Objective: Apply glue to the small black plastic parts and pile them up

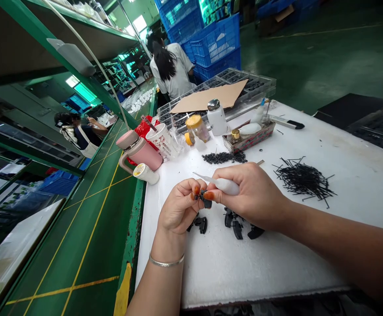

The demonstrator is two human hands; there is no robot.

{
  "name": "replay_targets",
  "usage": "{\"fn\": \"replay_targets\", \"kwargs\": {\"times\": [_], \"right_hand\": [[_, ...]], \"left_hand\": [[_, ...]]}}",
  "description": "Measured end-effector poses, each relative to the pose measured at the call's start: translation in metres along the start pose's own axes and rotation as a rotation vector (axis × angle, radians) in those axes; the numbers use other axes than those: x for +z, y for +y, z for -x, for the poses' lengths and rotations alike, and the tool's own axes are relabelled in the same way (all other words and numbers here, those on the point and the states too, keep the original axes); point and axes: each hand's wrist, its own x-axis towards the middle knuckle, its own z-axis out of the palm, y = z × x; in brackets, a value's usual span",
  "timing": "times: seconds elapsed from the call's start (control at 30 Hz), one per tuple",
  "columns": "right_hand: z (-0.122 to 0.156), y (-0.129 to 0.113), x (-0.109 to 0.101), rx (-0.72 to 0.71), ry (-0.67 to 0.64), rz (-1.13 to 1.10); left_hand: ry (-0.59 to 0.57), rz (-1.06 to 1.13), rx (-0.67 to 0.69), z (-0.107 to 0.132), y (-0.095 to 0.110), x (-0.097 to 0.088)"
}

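Observation:
Between thumb and fingertips, my left hand (180,204) pinches a small black plastic part (206,202). My right hand (252,191) has a white squeeze bottle (227,186) with a thin nozzle lying in its grip, the nozzle pointing left above the part. The right thumb and finger meet the same black part at its right side. Some fingertips look orange-brown. Below the hands, several similar black parts (237,229) lie on the white tabletop (244,272), with another black part (200,224) under my left hand.
A heap of thin black pins (305,177) lies right, small black rings (222,158) beyond my hands. Behind stand a pink mug (145,153), a paper cup (163,140), a white bottle (216,117) and a small box (251,138). A green conveyor (89,219) runs left; two people sit farther off.

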Motion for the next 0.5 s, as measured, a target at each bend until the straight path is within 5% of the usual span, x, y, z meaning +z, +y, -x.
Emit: {"fn": "replay_targets", "kwargs": {"times": [0.5], "right_hand": [[-0.0003, 0.0001, 0.0002, -0.014, -0.008, 0.002]], "left_hand": [[-0.005, 0.006, 0.0, -0.0004, 0.0001, 0.0009]]}}
